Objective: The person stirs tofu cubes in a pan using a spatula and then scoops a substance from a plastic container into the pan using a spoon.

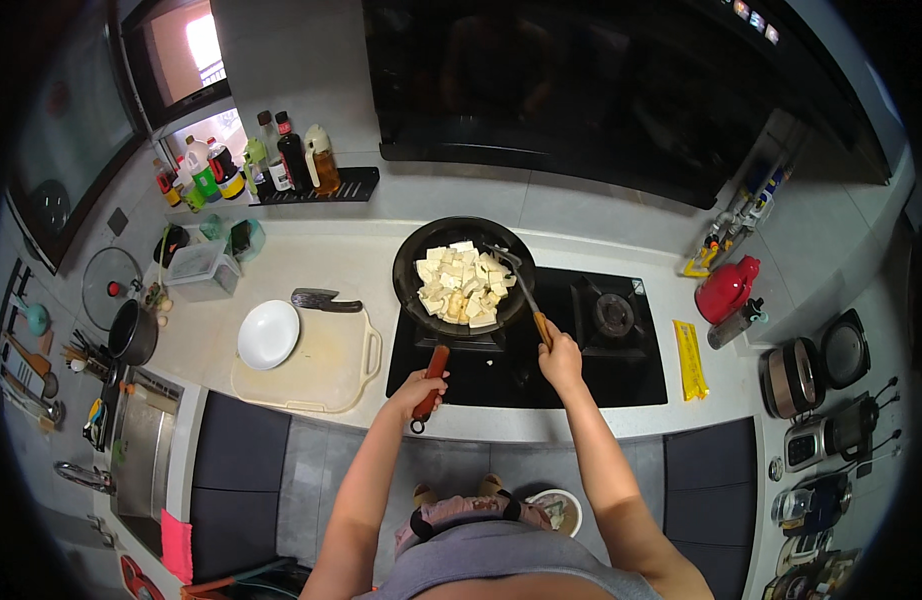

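Observation:
My left hand [417, 395] is wrapped around the reddish-brown handle [435, 364] of a dark wok [465, 220], which sits over the left burner of the black gas cooktop [521, 386]. Many pale tofu pieces [465, 281], a few with yellowish sides, are heaped in the wok. In my right hand [560, 358] is a spatula [527, 289] with a wooden grip and a metal shaft. Its head reaches into the wok's right side, at the edge of the tofu, and is partly hard to make out.
Left of the cooktop, a cream cutting board [333, 367] carries a white plate [269, 334] and a cleaver [326, 300]. To the right are a yellow packet [690, 360] and a red kettle [727, 289]. A black range hood [536, 97] overhangs the back. Bottles [290, 154] stand on a wall shelf.

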`<state>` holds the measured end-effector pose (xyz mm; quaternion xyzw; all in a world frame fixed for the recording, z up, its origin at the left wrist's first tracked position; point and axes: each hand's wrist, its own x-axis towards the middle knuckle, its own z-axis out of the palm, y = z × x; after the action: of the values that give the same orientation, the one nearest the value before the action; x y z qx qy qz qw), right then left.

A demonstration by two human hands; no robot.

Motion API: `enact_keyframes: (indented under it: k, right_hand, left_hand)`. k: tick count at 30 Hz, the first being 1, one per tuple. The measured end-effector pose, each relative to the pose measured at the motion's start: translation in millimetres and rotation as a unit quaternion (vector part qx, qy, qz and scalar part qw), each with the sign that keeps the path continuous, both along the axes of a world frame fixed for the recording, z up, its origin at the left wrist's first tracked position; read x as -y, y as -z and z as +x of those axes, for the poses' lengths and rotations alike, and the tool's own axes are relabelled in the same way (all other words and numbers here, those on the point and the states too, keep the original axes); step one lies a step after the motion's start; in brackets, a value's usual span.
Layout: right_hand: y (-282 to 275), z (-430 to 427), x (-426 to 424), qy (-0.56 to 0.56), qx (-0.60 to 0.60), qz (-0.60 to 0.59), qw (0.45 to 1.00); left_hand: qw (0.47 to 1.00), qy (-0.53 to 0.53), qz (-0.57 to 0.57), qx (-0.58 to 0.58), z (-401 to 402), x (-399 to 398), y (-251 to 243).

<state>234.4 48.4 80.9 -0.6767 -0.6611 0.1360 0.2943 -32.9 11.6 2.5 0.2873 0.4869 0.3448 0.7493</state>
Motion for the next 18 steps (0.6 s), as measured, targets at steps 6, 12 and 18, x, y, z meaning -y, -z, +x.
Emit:
enact_keyframes:
  k: [6,12,18]
  right_hand:
    - [-25,19,23,0.002,0.040,0.010,0.999]
    - [-106,33,50,-0.002,0.149,0.062,0.987]
    - [-136,38,51,-0.023,0.226,0.060,0.972]
  left_hand:
    - [1.000,0.015,-0.002,-0.011,-2,-3,-2]
    - [0.999,0.029,-0.011,-0.023,-20,-2,-5]
    - [0.999,0.035,-0.004,-0.030,-16,-5,-5]
